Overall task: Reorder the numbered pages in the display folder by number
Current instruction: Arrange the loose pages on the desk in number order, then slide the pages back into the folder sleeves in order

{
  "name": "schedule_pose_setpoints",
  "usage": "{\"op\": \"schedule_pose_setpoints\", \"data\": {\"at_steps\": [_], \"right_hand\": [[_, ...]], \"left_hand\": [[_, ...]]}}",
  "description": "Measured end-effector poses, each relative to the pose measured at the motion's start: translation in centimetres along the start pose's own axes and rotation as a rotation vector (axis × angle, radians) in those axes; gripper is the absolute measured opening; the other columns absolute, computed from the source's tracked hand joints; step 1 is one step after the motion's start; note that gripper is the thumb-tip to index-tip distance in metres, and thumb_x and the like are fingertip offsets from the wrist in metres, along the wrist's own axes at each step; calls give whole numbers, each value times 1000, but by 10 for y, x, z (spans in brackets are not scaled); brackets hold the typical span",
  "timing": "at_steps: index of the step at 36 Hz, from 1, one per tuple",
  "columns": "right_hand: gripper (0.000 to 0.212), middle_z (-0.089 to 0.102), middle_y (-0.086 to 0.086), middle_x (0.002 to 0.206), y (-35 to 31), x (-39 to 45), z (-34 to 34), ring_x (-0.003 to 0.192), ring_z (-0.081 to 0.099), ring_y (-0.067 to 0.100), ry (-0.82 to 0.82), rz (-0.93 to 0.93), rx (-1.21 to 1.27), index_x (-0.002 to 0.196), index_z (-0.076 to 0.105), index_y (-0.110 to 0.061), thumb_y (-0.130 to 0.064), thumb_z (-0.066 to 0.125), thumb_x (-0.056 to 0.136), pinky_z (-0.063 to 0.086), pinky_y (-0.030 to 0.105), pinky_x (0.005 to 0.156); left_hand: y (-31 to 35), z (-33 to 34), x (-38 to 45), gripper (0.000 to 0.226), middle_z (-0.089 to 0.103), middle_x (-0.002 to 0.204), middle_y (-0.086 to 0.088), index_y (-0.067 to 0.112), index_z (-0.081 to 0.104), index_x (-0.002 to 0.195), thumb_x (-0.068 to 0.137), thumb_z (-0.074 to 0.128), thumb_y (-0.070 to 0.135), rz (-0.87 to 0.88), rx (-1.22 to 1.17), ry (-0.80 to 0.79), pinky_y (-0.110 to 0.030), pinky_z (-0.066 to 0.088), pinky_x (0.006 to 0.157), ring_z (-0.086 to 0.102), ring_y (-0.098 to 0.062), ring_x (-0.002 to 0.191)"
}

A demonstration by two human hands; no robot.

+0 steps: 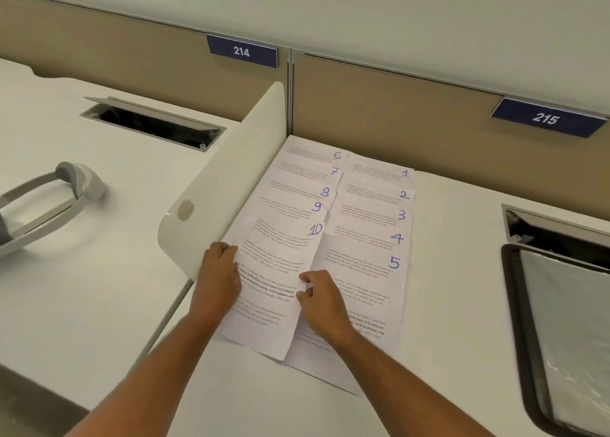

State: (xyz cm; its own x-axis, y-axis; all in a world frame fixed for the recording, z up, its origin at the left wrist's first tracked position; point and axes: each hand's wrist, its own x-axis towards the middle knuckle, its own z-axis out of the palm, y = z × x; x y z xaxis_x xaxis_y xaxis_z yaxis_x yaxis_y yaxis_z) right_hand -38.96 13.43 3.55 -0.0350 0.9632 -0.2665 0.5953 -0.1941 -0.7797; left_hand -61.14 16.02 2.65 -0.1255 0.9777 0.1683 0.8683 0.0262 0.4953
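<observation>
Numbered white pages lie on the white desk in two overlapping columns. The left column (pixel 297 192) shows 6, 7, 8, 9 and 10 from far to near. The right column (pixel 373 212) shows 1 to 5. My left hand (pixel 216 281) grips the left edge of the nearest page of the left column, page 10 (pixel 280 255). My right hand (pixel 321 301) pinches that page's right edge where the two columns meet. The display folder (pixel 567 331), black-rimmed with a clear sleeve, lies open at the right edge of view.
A white divider panel (pixel 224 179) stands just left of the pages. Beyond it, on the neighbouring desk, lie a grey headset (pixel 56 199) and an open cable hatch (pixel 152 123). Another hatch (pixel 554 235) sits above the folder. Beige partition walls carry signs 214 and 215.
</observation>
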Motion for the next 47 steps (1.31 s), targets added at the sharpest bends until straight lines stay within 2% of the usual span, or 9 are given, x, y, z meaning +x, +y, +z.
{"op": "schedule_pose_setpoints", "data": {"at_steps": [5, 9, 16, 20, 27, 32, 37, 42, 47], "right_hand": [[45, 50, -7, 116, 2, 1, 10, 101, 53, 8, -60, -19, -62, 142, 50, -16, -12, 63, 99, 47, 28, 99], [51, 54, 4, 130, 3, 3, 14, 112, 57, 15, -85, -17, -92, 146, 48, -13, -7, 63, 98, 46, 28, 102], [56, 46, -2, 139, 0, 5, 20, 121, 52, 13, -95, -16, -116, 150, 45, -13, -4, 62, 98, 41, 21, 104], [56, 47, 0, 137, -3, 7, 23, 119, 54, 15, -93, -21, -132, 151, 45, -13, -5, 61, 98, 44, 26, 105], [55, 34, -1, 145, -2, 5, 27, 104, 61, 16, -29, -29, -200, 148, 47, -13, -8, 64, 96, 52, 28, 97], [48, 25, 5, 158, -2, -2, 25, 130, 52, 24, 46, -95, -363, 145, 51, -19, -15, 62, 98, 50, 33, 102], [42, 43, 3, 149, 0, -2, 25, 133, 45, 22, 9, -143, -407, 141, 56, -17, -24, 60, 100, 43, 33, 108], [45, 39, 0, 156, 2, -8, 19, 141, 38, 23, 64, -183, -434, 144, 54, -20, -32, 60, 101, 35, 39, 115], [48, 38, -1, 159, 12, -19, 6, 145, 33, 22, 119, -157, -442, 146, 52, -21, -36, 57, 101, 28, 41, 117]], "left_hand": [[-17, 8, 2, 33, 54, 114, -16, -4, 60, 115, 83, 63, -11, 39, 120, -32, -47, 57, 81, 56, -33, 97], [-23, 9, 3, 46, 53, 116, -19, -4, 58, 115, 73, 68, -16, 79, 220, -55, -48, 57, 74, 56, -36, 94], [-24, 8, 1, 49, 52, 130, -26, -5, 59, 117, 70, 66, -16, 88, 352, -94, -51, 55, 80, 56, -42, 108], [-25, 6, -3, 50, 51, 133, -26, -3, 61, 112, 65, 63, -17, 105, 405, -109, -52, 53, 85, 53, -42, 115], [-28, 10, -10, 50, 60, 121, -24, -3, 65, 105, 58, 67, -19, 128, 392, -162, -45, 56, 70, 61, -41, 104], [-30, 11, -10, 46, 62, 107, -17, -1, 64, 101, 59, 63, -19, 139, 400, -171, -43, 54, 62, 61, -37, 90], [-29, 11, -12, 51, 62, 109, -18, -3, 64, 109, 60, 62, -18, 126, 397, -169, -44, 54, 65, 60, -36, 92], [-17, 17, -17, 56, 61, 112, -18, -3, 63, 119, 64, 60, -18, 145, 364, -145, -47, 51, 70, 58, -36, 94], [14, 32, -19, 46, 61, 108, -17, -1, 64, 117, 73, 65, -12, 207, 281, -116, -47, 51, 71, 56, -35, 92]]}}
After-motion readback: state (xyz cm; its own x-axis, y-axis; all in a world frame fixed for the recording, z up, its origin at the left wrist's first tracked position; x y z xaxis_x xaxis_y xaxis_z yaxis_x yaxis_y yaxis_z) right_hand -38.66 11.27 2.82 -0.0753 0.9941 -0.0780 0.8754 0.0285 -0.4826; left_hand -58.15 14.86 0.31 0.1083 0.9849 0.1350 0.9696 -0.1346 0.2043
